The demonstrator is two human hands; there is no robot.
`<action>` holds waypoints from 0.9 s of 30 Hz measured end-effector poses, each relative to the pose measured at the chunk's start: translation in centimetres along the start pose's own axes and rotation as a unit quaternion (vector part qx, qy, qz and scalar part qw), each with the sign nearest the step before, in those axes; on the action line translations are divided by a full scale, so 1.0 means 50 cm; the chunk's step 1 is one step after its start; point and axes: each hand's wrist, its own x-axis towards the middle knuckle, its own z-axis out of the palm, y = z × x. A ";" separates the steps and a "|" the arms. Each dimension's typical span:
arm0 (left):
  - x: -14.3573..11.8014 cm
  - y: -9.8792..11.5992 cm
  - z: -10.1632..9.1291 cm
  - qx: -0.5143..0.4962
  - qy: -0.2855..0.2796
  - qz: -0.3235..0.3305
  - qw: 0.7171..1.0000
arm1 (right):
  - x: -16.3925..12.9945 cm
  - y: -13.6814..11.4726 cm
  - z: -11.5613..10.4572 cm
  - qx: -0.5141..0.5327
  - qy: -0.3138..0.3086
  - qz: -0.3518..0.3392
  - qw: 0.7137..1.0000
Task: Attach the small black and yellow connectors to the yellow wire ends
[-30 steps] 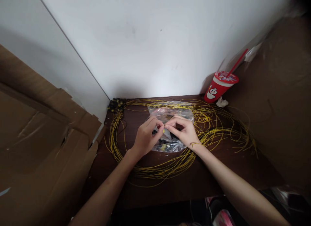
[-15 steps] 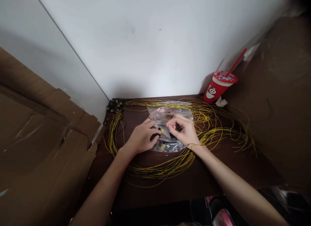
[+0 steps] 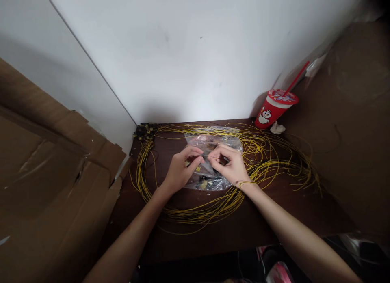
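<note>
Single head cam, looking forward and down at close range onto dark brown wooden table [image 3: 243, 230] pushed against white wall [image 3: 195, 51]; no second view.

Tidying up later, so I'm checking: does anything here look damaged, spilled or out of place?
The cardboard sheet on the left is torn and creased. A crumpled tissue lies beside the red cup. Nothing looks spilled.

dark table [image 3: 213, 238], yellow wires [image 3: 268, 161], plastic bag [image 3: 210, 143], cup [image 3: 274, 108]
</note>
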 end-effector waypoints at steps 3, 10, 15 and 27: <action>0.000 -0.002 0.006 -0.029 0.002 -0.013 1.000 | -0.002 0.000 0.002 0.000 -0.012 0.003 1.000; 0.002 0.011 0.008 -0.034 0.007 -0.016 0.999 | -0.002 -0.002 0.001 -0.002 -0.010 0.011 1.000; -0.001 0.006 0.009 -0.033 0.011 -0.033 0.999 | 0.000 -0.004 0.001 -0.013 -0.006 0.018 1.000; -0.007 -0.014 0.016 0.047 0.030 0.018 0.998 | 0.003 0.003 -0.002 -0.057 -0.016 0.013 0.998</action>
